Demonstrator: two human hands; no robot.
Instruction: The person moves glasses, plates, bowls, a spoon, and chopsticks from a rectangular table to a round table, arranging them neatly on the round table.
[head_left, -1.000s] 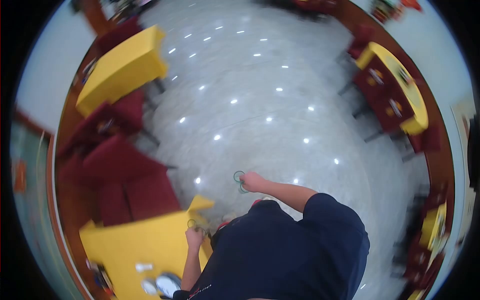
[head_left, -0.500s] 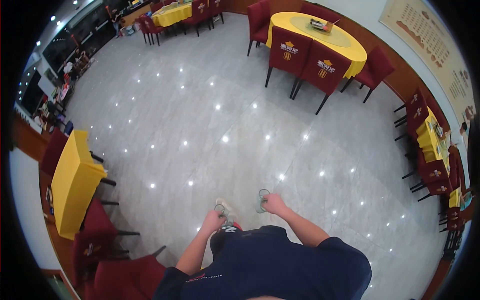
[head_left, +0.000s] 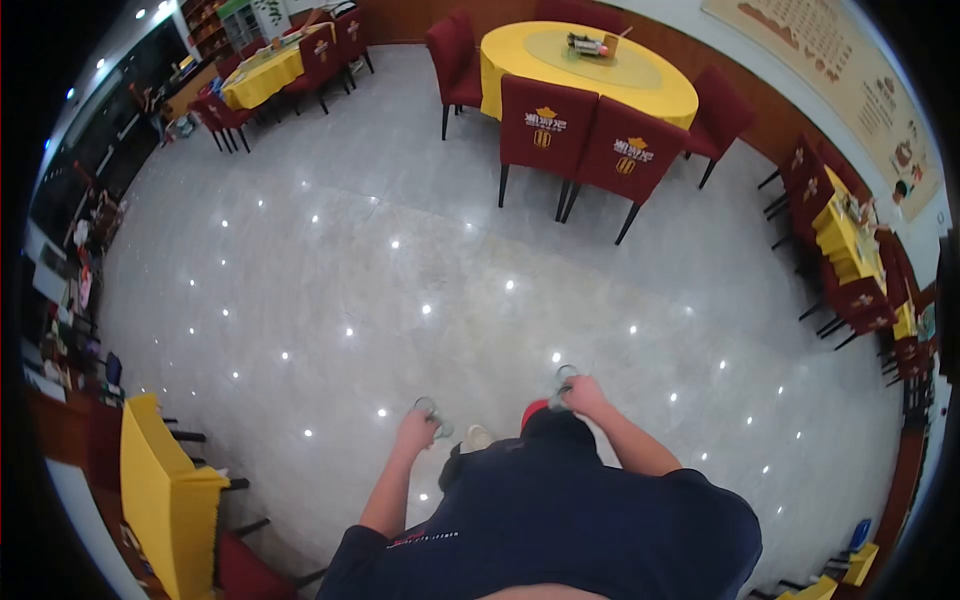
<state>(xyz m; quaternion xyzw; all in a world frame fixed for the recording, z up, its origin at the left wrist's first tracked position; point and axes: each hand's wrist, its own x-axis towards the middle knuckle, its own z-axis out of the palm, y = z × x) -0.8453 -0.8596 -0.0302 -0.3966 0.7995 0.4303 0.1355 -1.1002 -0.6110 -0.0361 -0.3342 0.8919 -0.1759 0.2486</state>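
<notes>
Head view, person standing on open floor [head_left: 450, 260], arms bent, both hands out in front at about waist level.

L hand [head_left: 413, 435]: fingers closed round L glass [head_left: 430, 412], a small clear tumbler with a greenish tint. Rim faces up and away, and it sits tilted a little. R hand [head_left: 587, 398]: fingers wrapped round R glass [head_left: 563, 383], same type, with the rim showing just beyond the knuckles. Can't tell if R holds one glass or two nested, too small and partly hidden. Contents not visible in either.

Location: both glasses are in the air over the floor, well apart from any tabletop. A red shoe [head_left: 533, 410] and a pale shoe [head_left: 478, 437] show just below them.

Handling (judgement): thin-walled glass, so rigid, light, smooth and prob. slippery, and it would break if dropped on this hard floor. Best hold is round the body, mid-height, thumb opposite the fingers, as both hands appear to have it. Pinching the rim is weaker and smears it.

Materials and shapes:
- floor is polished pale grey stone or tile, glossy, with many ceiling-light reflections
- round tabletop [head_left: 640, 85] at the far side has a yellow cloth and a glass turntable carrying small items
- chairs [head_left: 545, 130] around it have dark red fabric covers with a gold logo on the backs, and thin dark legs
- square table [head_left: 165, 500] at near left has a yellow draped cloth
- shirt [head_left: 560, 530] is dark navy with short sleeves and soft knit
</notes>
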